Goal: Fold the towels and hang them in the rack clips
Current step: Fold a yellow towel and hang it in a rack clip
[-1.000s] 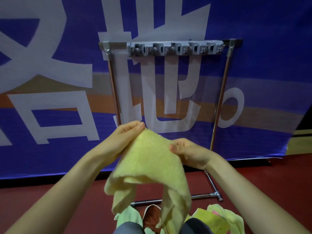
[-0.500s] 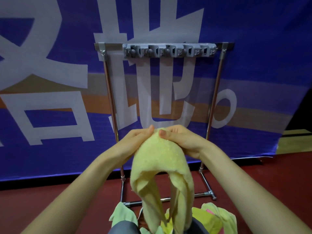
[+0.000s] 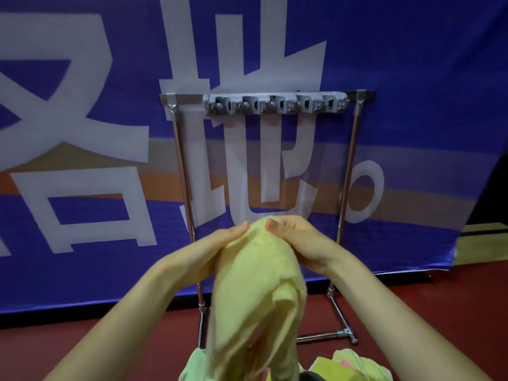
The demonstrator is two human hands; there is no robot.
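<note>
Towel (image 3: 258, 281) between both hands (image 3: 277, 243), before the rack (image 3: 349, 171); clips (image 3: 275, 104) above, banner (image 3: 412, 78) behind
</note>
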